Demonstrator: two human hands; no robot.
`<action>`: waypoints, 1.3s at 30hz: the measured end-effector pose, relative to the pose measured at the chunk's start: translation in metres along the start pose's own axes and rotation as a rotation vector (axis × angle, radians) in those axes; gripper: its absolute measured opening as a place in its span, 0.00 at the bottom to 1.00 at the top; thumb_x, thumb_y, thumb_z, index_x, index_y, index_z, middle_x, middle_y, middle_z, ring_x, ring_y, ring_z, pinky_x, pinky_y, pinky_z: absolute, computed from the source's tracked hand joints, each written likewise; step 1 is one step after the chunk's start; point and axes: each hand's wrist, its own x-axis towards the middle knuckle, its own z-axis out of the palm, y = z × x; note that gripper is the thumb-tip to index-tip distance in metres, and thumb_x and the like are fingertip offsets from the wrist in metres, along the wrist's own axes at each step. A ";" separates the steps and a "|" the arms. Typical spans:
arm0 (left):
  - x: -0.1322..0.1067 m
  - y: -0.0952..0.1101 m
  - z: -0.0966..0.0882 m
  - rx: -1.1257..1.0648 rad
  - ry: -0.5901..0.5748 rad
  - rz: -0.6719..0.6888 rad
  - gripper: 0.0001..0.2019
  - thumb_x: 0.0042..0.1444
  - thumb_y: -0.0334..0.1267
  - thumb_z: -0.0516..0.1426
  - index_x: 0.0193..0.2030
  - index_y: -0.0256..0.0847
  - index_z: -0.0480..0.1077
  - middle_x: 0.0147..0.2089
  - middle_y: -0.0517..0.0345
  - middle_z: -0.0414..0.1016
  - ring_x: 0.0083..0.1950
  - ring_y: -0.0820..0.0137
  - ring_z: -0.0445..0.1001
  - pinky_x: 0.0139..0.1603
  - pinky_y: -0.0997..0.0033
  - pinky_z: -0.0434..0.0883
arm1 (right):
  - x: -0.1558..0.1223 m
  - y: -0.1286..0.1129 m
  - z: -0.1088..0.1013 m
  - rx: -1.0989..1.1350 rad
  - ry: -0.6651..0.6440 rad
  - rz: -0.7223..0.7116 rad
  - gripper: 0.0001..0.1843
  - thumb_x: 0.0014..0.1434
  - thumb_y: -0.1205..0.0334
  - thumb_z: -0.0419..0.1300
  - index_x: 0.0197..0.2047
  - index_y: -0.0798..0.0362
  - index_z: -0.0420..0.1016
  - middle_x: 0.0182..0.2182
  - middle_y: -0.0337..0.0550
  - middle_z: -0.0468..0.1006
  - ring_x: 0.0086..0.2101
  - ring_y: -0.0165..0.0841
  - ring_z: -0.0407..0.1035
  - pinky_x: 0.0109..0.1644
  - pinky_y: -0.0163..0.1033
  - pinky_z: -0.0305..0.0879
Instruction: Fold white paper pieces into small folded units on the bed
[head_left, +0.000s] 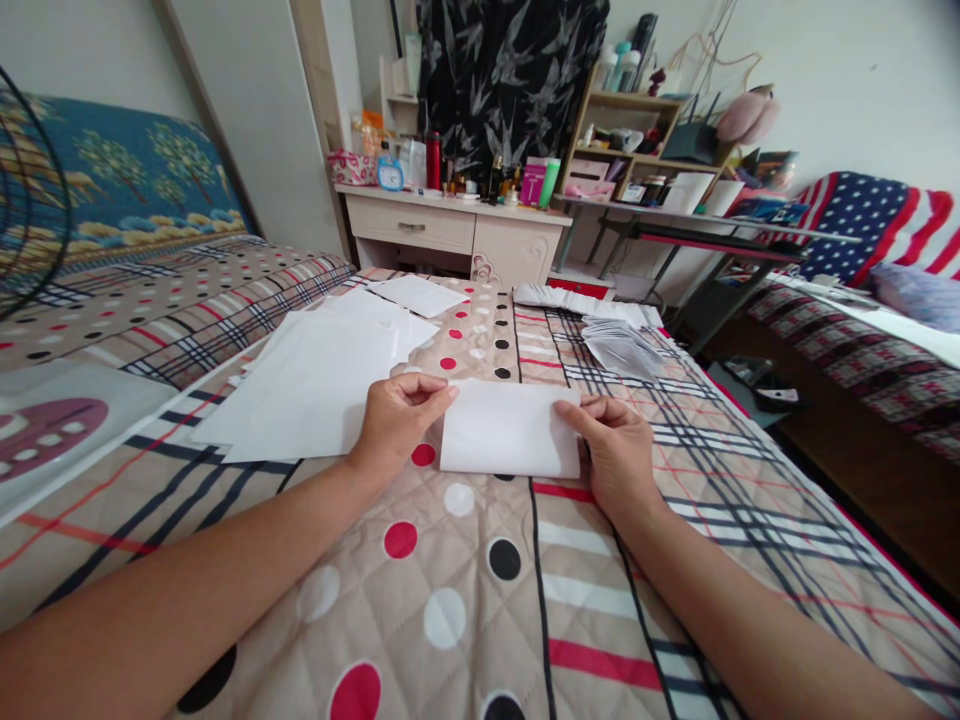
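Note:
A white sheet of paper (510, 432), which looks folded, is held between my two hands just above the patterned bedspread. My left hand (399, 415) pinches its upper left corner between thumb and fingers. At the right edge, my right hand (616, 440) grips the paper with the thumb on top and the fingers curled behind. To the left of my left hand lies a loose pile of white sheets (300, 385). Beyond my right hand sits a fanned stack of small folded papers (621, 346).
A row of white folded papers (577, 300) lies at the bed's far right. Another white sheet (420, 295) rests beyond the pile. A clear plastic bag (127, 385) lies at left. Behind the bed stands a white dresser (420, 228) with bottles; a desk (720, 228) is at right.

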 end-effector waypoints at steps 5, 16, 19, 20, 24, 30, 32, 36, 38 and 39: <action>-0.001 0.002 0.001 0.016 0.015 -0.005 0.08 0.43 0.40 0.66 0.27 0.38 0.77 0.29 0.58 0.79 0.32 0.70 0.74 0.34 0.73 0.70 | 0.000 -0.001 0.000 -0.016 0.009 0.000 0.17 0.37 0.60 0.75 0.18 0.54 0.69 0.31 0.39 0.75 0.23 0.24 0.60 0.22 0.33 0.53; 0.000 0.002 0.001 0.038 0.021 -0.003 0.07 0.43 0.40 0.66 0.27 0.38 0.77 0.29 0.57 0.79 0.32 0.69 0.74 0.34 0.73 0.70 | 0.000 -0.001 0.001 0.024 -0.020 -0.015 0.17 0.36 0.61 0.75 0.18 0.53 0.69 0.29 0.38 0.75 0.25 0.26 0.63 0.26 0.33 0.57; 0.000 0.001 0.001 0.021 0.022 -0.006 0.07 0.43 0.39 0.66 0.27 0.38 0.77 0.29 0.58 0.79 0.32 0.70 0.74 0.34 0.73 0.70 | -0.001 -0.002 0.001 0.030 -0.023 -0.030 0.17 0.37 0.61 0.75 0.18 0.53 0.69 0.30 0.38 0.75 0.25 0.26 0.63 0.27 0.34 0.58; 0.000 0.001 0.001 0.014 0.021 -0.006 0.07 0.43 0.39 0.66 0.27 0.38 0.77 0.29 0.58 0.79 0.32 0.70 0.74 0.33 0.73 0.70 | -0.001 -0.001 0.001 0.020 -0.025 -0.039 0.17 0.37 0.61 0.75 0.18 0.53 0.69 0.30 0.38 0.75 0.25 0.26 0.63 0.27 0.34 0.58; 0.000 0.001 0.000 0.008 0.014 -0.007 0.08 0.43 0.39 0.66 0.27 0.38 0.77 0.29 0.58 0.79 0.31 0.70 0.74 0.33 0.73 0.70 | 0.000 -0.001 -0.001 -0.044 -0.016 -0.037 0.17 0.39 0.58 0.74 0.18 0.53 0.68 0.27 0.38 0.75 0.23 0.26 0.61 0.24 0.35 0.56; 0.000 0.001 0.001 0.002 0.000 -0.003 0.07 0.43 0.39 0.66 0.25 0.38 0.76 0.27 0.59 0.78 0.30 0.71 0.72 0.32 0.74 0.69 | 0.000 0.000 0.000 -0.031 -0.004 -0.021 0.18 0.38 0.58 0.74 0.18 0.53 0.68 0.30 0.40 0.76 0.24 0.26 0.62 0.23 0.33 0.56; 0.000 0.002 0.001 0.002 0.003 -0.008 0.07 0.43 0.39 0.65 0.25 0.38 0.75 0.27 0.58 0.77 0.30 0.71 0.72 0.31 0.74 0.68 | 0.000 -0.001 0.000 -0.046 -0.002 -0.027 0.17 0.38 0.58 0.74 0.19 0.53 0.68 0.30 0.40 0.76 0.24 0.27 0.63 0.23 0.33 0.56; 0.001 0.004 0.003 0.002 0.024 -0.021 0.08 0.41 0.39 0.65 0.24 0.37 0.74 0.27 0.58 0.76 0.29 0.71 0.71 0.30 0.74 0.68 | -0.001 -0.001 0.001 -0.056 -0.005 -0.038 0.17 0.37 0.59 0.74 0.18 0.53 0.68 0.28 0.40 0.76 0.24 0.27 0.63 0.24 0.34 0.57; 0.001 0.004 0.003 -0.008 0.033 -0.027 0.08 0.40 0.38 0.65 0.23 0.36 0.73 0.26 0.59 0.75 0.29 0.72 0.71 0.30 0.75 0.68 | -0.001 0.000 0.001 -0.042 -0.013 -0.023 0.18 0.36 0.59 0.75 0.18 0.53 0.68 0.27 0.38 0.76 0.23 0.26 0.62 0.23 0.34 0.56; 0.001 0.004 0.003 -0.011 0.034 -0.031 0.08 0.40 0.38 0.65 0.24 0.36 0.72 0.26 0.59 0.75 0.29 0.73 0.71 0.30 0.75 0.68 | -0.001 0.001 0.001 -0.039 -0.015 -0.014 0.18 0.36 0.59 0.75 0.18 0.53 0.68 0.27 0.38 0.76 0.22 0.26 0.62 0.23 0.34 0.56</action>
